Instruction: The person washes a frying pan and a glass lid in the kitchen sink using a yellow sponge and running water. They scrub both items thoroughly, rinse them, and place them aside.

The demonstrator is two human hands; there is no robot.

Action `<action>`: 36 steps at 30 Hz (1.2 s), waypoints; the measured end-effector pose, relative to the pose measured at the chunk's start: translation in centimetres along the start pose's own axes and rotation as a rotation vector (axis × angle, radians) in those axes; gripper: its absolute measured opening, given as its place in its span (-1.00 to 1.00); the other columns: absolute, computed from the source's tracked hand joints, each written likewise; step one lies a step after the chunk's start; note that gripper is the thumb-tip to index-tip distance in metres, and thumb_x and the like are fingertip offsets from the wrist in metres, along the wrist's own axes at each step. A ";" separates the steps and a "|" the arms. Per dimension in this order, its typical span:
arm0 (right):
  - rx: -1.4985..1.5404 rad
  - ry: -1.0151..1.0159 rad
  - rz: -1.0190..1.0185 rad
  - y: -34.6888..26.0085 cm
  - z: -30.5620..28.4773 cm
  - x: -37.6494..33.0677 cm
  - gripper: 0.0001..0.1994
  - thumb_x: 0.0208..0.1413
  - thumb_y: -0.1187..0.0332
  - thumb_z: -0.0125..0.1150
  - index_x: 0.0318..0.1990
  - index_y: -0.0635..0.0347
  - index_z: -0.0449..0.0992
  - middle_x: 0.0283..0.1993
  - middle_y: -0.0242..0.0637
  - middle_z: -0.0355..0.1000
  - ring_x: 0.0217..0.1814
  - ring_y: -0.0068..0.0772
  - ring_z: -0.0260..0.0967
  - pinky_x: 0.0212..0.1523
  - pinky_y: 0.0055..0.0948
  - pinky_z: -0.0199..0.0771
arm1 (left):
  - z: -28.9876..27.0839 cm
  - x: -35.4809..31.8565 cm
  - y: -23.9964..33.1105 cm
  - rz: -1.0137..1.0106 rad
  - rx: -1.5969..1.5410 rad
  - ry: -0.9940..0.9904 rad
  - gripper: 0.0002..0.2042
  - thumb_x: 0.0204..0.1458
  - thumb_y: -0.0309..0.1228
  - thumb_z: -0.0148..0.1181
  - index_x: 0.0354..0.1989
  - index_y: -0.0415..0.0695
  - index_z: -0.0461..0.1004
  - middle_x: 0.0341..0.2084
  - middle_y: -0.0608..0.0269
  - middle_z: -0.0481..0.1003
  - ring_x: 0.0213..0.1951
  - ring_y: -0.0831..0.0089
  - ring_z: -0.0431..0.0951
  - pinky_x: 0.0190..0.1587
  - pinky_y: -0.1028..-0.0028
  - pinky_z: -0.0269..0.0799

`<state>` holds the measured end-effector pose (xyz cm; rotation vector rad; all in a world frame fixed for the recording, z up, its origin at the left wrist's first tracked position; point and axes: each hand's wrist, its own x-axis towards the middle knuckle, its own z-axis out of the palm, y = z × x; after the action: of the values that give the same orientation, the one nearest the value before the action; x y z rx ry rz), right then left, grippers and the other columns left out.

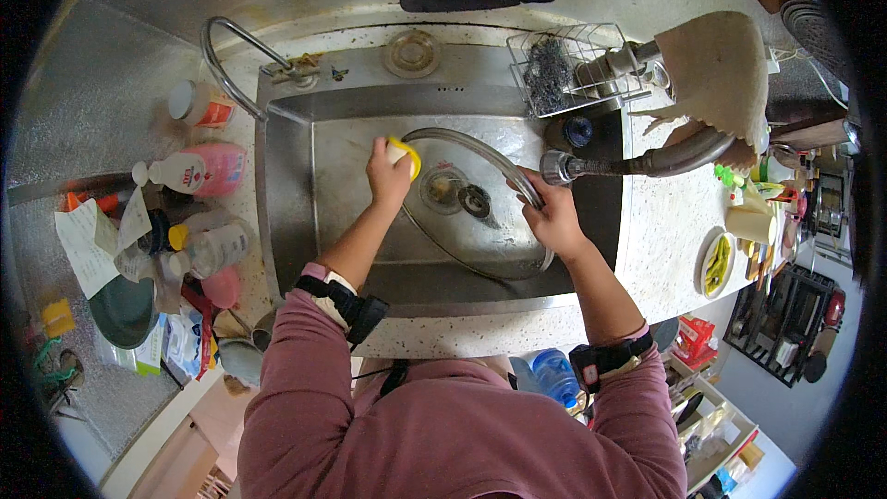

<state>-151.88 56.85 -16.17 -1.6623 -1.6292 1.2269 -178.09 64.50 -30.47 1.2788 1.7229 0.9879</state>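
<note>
A round glass pot lid [462, 240] with a metal rim is tilted over the steel sink [291, 212]. My left hand [388, 176] presses a yellow sponge [405, 152] against the lid's far left rim. My right hand [552, 212] grips the lid's right rim and holds it up. The sink drain [475, 200] shows through the glass. A pull-out spray hose head [557, 166] lies just above my right hand, pointing toward the lid.
A curved tap [226, 60] stands at the sink's far left corner. Bottles, among them a pink one [203, 169], crowd the left counter. A wire rack [568, 69] holds a steel scourer at the far right. A plate of green beans [717, 264] sits on the right counter.
</note>
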 end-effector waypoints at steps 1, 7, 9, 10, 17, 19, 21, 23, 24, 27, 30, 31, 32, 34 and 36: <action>-0.061 0.017 -0.011 0.0 0.0 0.0 -0.48 -0.14 0.69 -0.05 0.09 0.28 0.39 -0.20 -0.16 0.52 -0.27 -0.52 0.42 -0.21 -0.55 0.39 | 0.2 0.3 2.3 0.157 0.020 -0.029 -0.71 -0.18 -0.51 0.22 -0.23 -0.18 0.36 -0.31 0.02 0.50 -0.24 -0.02 0.51 -0.18 0.20 0.42; -0.131 0.170 -0.186 0.7 0.4 -0.3 -0.47 -0.18 0.57 0.07 0.09 0.18 0.43 -0.51 0.05 0.35 -0.54 -0.11 0.37 -0.43 -0.35 0.37 | 2.0 -1.5 13.2 1.139 0.156 -0.334 -0.64 -0.38 -0.46 0.32 -0.31 -0.06 0.39 -0.27 0.26 0.48 -0.17 0.17 0.48 -0.09 0.19 0.40; -0.078 0.172 -0.144 1.2 0.5 -0.8 -0.46 -0.18 0.58 0.08 0.09 0.18 0.42 -0.47 0.04 0.38 -0.51 -0.09 0.38 -0.42 -0.34 0.37 | 1.9 -1.4 12.2 1.144 0.102 -0.310 -0.63 -0.38 -0.48 0.31 -0.29 -0.05 0.43 -0.25 0.29 0.48 -0.16 0.19 0.48 -0.06 0.22 0.38; -0.073 0.174 -0.132 1.4 0.5 -1.0 -0.47 -0.18 0.58 0.09 0.09 0.19 0.42 -0.46 0.03 0.38 -0.51 -0.11 0.38 -0.42 -0.35 0.37 | 1.9 -0.9 10.8 1.099 0.136 -0.335 -0.63 -0.39 -0.49 0.31 -0.28 -0.04 0.44 -0.24 0.31 0.48 -0.15 0.21 0.47 -0.05 0.23 0.37; -0.016 0.229 -0.062 2.5 0.8 -1.4 -0.61 -0.18 0.59 0.12 -0.08 0.27 0.48 -0.50 -0.05 0.38 -0.54 -0.32 0.33 -0.46 -0.43 0.33 | 2.0 -1.6 -6.5 -0.252 0.051 0.024 -0.64 -0.17 -0.42 0.24 -0.14 -0.24 0.41 -0.33 0.00 0.54 -0.28 0.06 0.55 -0.18 0.27 0.44; -0.001 0.240 -0.051 2.5 0.8 -1.5 -0.67 -0.18 0.59 0.13 -0.15 0.29 0.48 -0.52 -0.06 0.37 -0.55 -0.34 0.32 -0.47 -0.44 0.32 | 2.3 -2.2 -8.5 -0.399 -0.123 0.046 -0.66 -0.18 -0.39 0.26 -0.19 -0.24 0.42 -0.37 0.05 0.54 -0.30 0.09 0.55 -0.20 0.26 0.44; 0.068 0.258 -0.086 2.4 0.8 -1.6 -0.72 -0.18 0.58 0.13 -0.21 0.30 0.48 -0.53 -0.06 0.36 -0.56 -0.34 0.32 -0.48 -0.45 0.32 | 2.5 -1.8 -7.7 -0.281 -0.086 0.060 -0.69 -0.19 -0.42 0.25 -0.23 -0.22 0.43 -0.38 0.04 0.53 -0.30 0.11 0.55 -0.21 0.27 0.43; 0.028 0.265 -0.071 2.3 0.8 -1.6 -0.72 -0.18 0.58 0.13 -0.21 0.31 0.48 -0.54 -0.04 0.37 -0.56 -0.30 0.33 -0.47 -0.42 0.33 | 1.9 0.1 -4.4 -0.036 0.116 0.088 -0.72 -0.20 -0.45 0.25 -0.26 -0.20 0.42 -0.39 0.04 0.52 -0.31 0.11 0.55 -0.22 0.28 0.44; 0.014 0.254 -0.054 2.2 0.8 -1.6 -0.72 -0.18 0.58 0.13 -0.21 0.31 0.48 -0.54 -0.03 0.37 -0.56 -0.28 0.33 -0.46 -0.41 0.34 | 1.6 0.7 -2.2 0.085 0.053 0.049 -0.72 -0.21 -0.48 0.25 -0.26 -0.19 0.43 -0.39 0.04 0.52 -0.30 0.10 0.55 -0.23 0.28 0.44; -0.025 0.261 -0.071 1.9 0.7 -1.3 -0.72 -0.18 0.58 0.13 -0.21 0.31 0.48 -0.52 0.03 0.38 -0.54 -0.16 0.36 -0.44 -0.36 0.35 | 2.3 1.4 5.9 0.417 0.052 -0.081 -0.70 -0.24 -0.53 0.28 -0.25 -0.16 0.46 -0.36 0.07 0.53 -0.28 0.06 0.54 -0.24 0.27 0.46; 0.009 0.255 -0.047 1.4 0.5 -1.1 -0.74 -0.18 0.58 0.14 -0.23 0.32 0.47 -0.49 0.07 0.39 -0.51 -0.04 0.38 -0.43 -0.31 0.37 | 3.6 -0.8 12.5 0.977 0.106 -0.297 -0.80 -0.23 -0.49 0.21 -0.34 -0.06 0.47 -0.33 0.19 0.53 -0.20 0.18 0.53 -0.12 0.23 0.43; -0.022 0.274 -0.063 1.3 0.4 -1.1 -0.75 -0.18 0.58 0.14 -0.24 0.32 0.47 -0.50 0.07 0.39 -0.50 -0.02 0.38 -0.43 -0.31 0.37 | 4.1 -1.8 14.0 1.178 0.087 -0.379 -0.85 -0.18 -0.41 0.17 -0.37 -0.05 0.46 -0.37 0.23 0.51 -0.21 0.22 0.52 -0.09 0.23 0.41; -0.038 0.289 -0.088 1.2 0.3 -1.1 -0.75 -0.18 0.58 0.14 -0.24 0.32 0.47 -0.50 0.08 0.38 -0.50 0.00 0.38 -0.43 -0.30 0.37 | 4.3 -2.6 14.9 1.358 0.145 -0.407 -0.83 -0.21 -0.37 0.17 -0.38 -0.05 0.45 -0.38 0.27 0.50 -0.20 0.26 0.50 -0.07 0.26 0.40; -0.073 0.282 -0.063 1.3 0.2 -1.2 -0.77 -0.18 0.58 0.15 -0.26 0.32 0.46 -0.50 0.08 0.38 -0.49 0.03 0.38 -0.43 -0.28 0.37 | 4.9 -2.7 15.5 1.414 0.053 -0.343 -0.82 -0.22 -0.36 0.15 -0.38 -0.06 0.44 -0.35 0.27 0.51 -0.21 0.28 0.51 -0.08 0.28 0.41; -0.113 0.239 0.054 1.6 0.2 -1.2 -0.79 -0.19 0.58 0.15 -0.29 0.32 0.46 -0.50 0.07 0.38 -0.48 0.06 0.38 -0.43 -0.25 0.37 | 5.1 -2.0 14.3 1.351 -0.003 -0.347 -0.80 -0.23 -0.42 0.18 -0.36 -0.07 0.45 -0.31 0.25 0.52 -0.20 0.26 0.52 -0.10 0.28 0.42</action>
<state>-151.06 55.37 -17.28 -1.8551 -1.5392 0.9334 -167.58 66.18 -19.41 2.4718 0.4128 1.2967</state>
